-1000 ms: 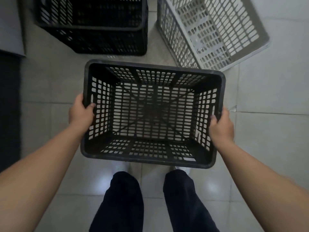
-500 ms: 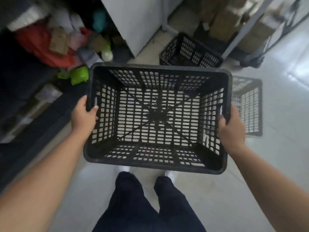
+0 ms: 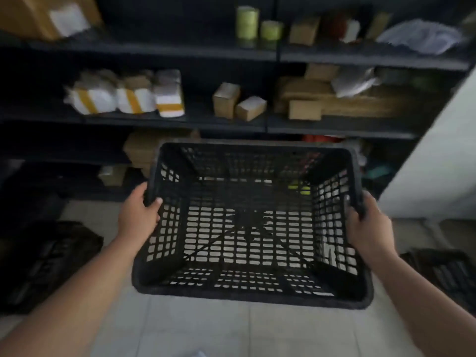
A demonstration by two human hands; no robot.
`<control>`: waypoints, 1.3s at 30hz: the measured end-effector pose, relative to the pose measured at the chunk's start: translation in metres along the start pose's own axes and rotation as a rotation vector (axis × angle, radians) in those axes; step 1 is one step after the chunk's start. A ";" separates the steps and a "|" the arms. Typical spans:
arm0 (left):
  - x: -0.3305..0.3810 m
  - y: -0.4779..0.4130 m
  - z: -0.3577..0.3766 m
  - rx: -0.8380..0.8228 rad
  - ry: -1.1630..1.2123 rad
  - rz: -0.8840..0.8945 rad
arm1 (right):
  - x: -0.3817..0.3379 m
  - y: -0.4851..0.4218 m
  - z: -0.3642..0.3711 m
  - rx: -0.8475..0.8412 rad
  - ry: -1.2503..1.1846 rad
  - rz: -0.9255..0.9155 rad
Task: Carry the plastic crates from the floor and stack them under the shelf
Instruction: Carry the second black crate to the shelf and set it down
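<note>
I hold an empty black plastic crate [image 3: 247,292] level in front of me, above the tiled floor. My left hand [image 3: 137,215] grips its left rim, thumb inside the wall. My right hand [image 3: 367,228] grips the right rim. Straight ahead stands a dark shelf unit [image 3: 231,123] with several boards. Its lowest bay near the floor is dark and partly hidden behind the crate. Another black crate [image 3: 46,256] sits on the floor at the left, and a further dark crate [image 3: 448,274] lies at the right edge.
The shelves carry cardboard boxes [image 3: 226,100], white taped parcels [image 3: 128,97], green tape rolls [image 3: 247,21] and bags. A white cabinet or wall panel [image 3: 443,166] stands at the right. Pale floor tiles [image 3: 231,331] lie below me.
The view has swung from the floor crates, past a cluttered corner, round to face the shelf unit. The crate stays gripped in both hands the same way.
</note>
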State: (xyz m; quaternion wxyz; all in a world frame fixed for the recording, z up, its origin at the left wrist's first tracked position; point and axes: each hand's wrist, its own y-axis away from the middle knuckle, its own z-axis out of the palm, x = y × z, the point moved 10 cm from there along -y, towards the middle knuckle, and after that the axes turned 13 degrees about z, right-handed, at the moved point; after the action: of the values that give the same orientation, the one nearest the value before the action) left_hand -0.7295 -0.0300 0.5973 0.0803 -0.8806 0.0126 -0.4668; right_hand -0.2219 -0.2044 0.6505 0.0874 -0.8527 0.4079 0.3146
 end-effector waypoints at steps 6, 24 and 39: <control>-0.098 -0.018 -0.197 0.260 -0.105 -0.154 | -0.200 0.034 0.148 -0.177 0.033 -0.210; -0.374 0.047 -0.460 0.867 -0.213 -0.775 | -0.621 0.218 0.609 -0.807 0.296 -0.819; -0.708 0.056 -0.503 0.970 0.008 -1.106 | -0.713 0.386 0.973 -0.852 0.591 -0.953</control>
State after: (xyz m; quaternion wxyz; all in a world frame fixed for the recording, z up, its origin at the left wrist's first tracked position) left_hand -1.5406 -0.0817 0.2853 0.2137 -0.6219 -0.6412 -0.3955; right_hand -1.2988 0.3955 0.3602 -0.2402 -0.9483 -0.1620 0.1298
